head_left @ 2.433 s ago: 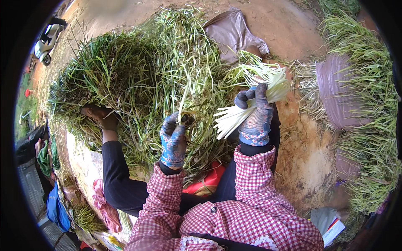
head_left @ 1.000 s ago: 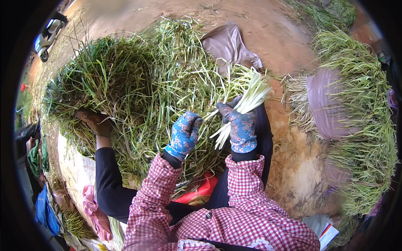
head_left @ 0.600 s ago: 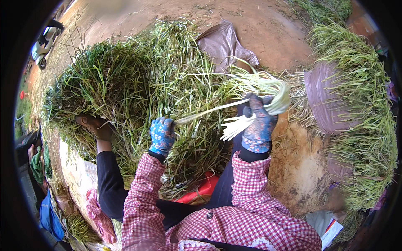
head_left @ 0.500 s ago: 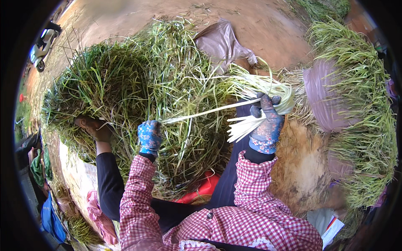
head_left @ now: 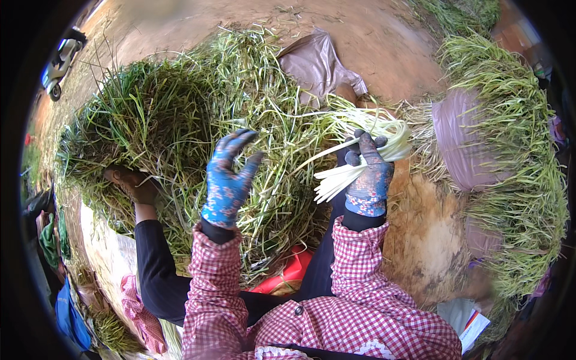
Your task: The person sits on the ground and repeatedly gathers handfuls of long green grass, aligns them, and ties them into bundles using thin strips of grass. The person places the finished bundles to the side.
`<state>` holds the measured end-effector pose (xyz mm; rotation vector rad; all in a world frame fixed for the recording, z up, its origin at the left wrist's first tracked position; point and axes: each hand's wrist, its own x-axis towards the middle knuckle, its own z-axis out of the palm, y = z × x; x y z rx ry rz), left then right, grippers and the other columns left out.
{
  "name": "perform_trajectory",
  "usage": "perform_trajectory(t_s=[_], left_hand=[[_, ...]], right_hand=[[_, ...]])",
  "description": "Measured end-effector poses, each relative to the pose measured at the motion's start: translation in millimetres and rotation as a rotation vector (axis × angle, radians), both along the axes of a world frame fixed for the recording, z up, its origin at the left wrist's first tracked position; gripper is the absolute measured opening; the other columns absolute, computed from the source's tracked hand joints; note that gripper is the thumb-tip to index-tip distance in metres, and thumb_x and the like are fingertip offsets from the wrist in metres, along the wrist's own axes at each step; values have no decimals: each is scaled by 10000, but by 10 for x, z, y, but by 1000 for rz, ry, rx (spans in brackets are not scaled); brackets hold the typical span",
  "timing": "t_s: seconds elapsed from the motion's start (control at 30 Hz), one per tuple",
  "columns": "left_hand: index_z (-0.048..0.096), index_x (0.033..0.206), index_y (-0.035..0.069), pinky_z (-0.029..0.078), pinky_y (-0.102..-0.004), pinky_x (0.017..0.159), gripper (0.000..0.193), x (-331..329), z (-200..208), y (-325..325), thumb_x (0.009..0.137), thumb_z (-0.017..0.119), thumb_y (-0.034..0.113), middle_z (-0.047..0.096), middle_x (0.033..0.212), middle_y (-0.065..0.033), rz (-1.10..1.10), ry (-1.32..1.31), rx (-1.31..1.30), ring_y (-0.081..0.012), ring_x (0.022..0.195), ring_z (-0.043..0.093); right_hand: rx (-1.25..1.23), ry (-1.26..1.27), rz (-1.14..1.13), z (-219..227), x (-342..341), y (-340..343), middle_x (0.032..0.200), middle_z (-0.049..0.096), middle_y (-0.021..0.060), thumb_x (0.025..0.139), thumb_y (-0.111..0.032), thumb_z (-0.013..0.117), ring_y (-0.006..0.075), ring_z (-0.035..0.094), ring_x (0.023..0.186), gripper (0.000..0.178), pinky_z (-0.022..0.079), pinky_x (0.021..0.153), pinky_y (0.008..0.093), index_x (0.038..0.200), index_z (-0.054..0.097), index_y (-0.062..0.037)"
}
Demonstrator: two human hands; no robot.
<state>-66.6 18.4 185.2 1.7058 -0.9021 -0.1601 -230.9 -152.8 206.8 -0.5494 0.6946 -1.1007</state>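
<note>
My left hand (head_left: 230, 179), in a blue flowered glove with dark fingertips, is raised over the near part of a big heap of green plant stalks (head_left: 162, 114). Its fingers are spread and nothing is in them. To the right, my right hand (head_left: 368, 180) wears a matching glove and closes round a bunch of long, pale whitish-green stalks (head_left: 393, 132). Their white ends poke out to the left of the hand, while the rest loops over beyond the fingers. One pale stalk (head_left: 316, 157) trails from the grip down toward the heap.
My legs (head_left: 157, 255) spread around the heap. Purple plastic wraps a bundle of green stalks (head_left: 510, 144) on the right. A brownish-purple plastic sheet (head_left: 321, 63) lies beyond the heap; a red bag (head_left: 291, 273) is between my legs. A scooter (head_left: 62, 63) stands far left.
My left hand has let go of the pale stalk that was stretched between my hands, opened, and moved slightly up and right. My right hand with the bunch has shifted slightly left.
</note>
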Motion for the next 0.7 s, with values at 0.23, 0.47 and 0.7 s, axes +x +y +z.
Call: perform_trajectory(t_s=[0.23, 0.47, 0.7], left_hand=[[678, 949, 24, 463, -262, 709, 215, -722, 121, -615, 745, 683, -43, 628, 841, -79, -141, 223, -176, -164, 775, 595], [625, 946, -2, 488, -242, 642, 96, -833, -199, -704, 869, 599, 49, 637, 822, -41, -45, 900, -402, -101, 667, 583], [583, 971, 57, 530, -298, 663, 114, -745, -162, -665, 928, 535, 152, 621, 823, -52, 60, 1363, -748, -160, 711, 608]], right_hand=[[31, 6, 18, 17, -73, 0, 893, 634, 123, 831, 35, 600, 124, 577, 652, 184, 374, 435, 197, 894, 525, -121], [92, -7, 35, -33, -65, 2, 904, 636, 123, 841, 42, 575, 150, 593, 671, 190, 372, 451, 200, 928, 521, -118], [108, 1, 52, -79, -78, -31, 906, 644, 112, 852, 12, 589, 132, 574, 632, 191, 373, 434, 207, 915, 519, -154]])
